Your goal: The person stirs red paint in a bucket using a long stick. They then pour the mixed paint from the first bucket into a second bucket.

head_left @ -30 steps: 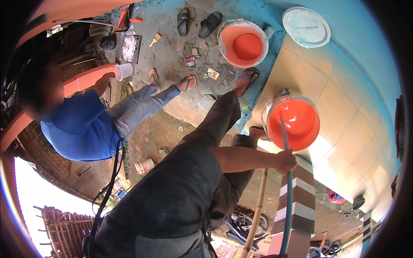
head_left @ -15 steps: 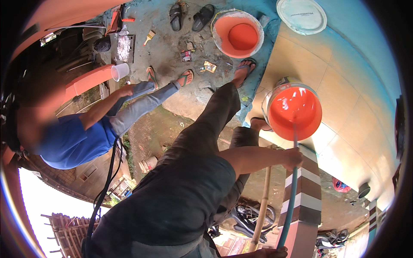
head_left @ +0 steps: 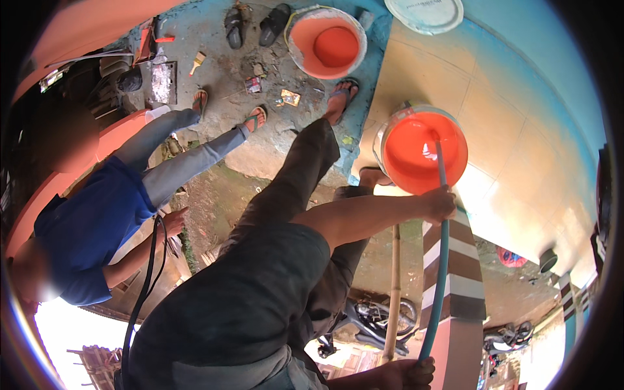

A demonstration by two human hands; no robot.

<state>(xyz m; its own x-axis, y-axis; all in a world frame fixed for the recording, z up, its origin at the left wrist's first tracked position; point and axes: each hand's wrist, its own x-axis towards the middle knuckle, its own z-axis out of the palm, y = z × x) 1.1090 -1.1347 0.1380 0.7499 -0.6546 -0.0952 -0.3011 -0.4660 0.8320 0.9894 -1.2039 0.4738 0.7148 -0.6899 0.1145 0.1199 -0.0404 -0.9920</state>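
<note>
My left hand (head_left: 441, 205) is closed round the upper part of a long teal pole (head_left: 442, 266), just by the rim of a bucket of orange paint (head_left: 416, 153). The pole's greyish end dips into the paint, which has a glossy, light-streaked surface. Lower in the view, my right hand (head_left: 411, 374) grips the same pole near its other end. Bare forearms lead to both hands, the left one coming out of a dark short sleeve.
A second bucket (head_left: 328, 42) holds orange paint, with a white lid (head_left: 426, 13) near it. A paintbrush (head_left: 197, 63) and black sandals (head_left: 274, 25) lie on the ground. At left is a person in a blue shirt (head_left: 97, 211). A bamboo pole (head_left: 394, 292) and striped pillar (head_left: 448, 266) stand below the bucket.
The scene has shifted left and a little up in view. The pole's dipped end sits farther up in the paint. The person in blue has changed posture, an arm now lower in view.
</note>
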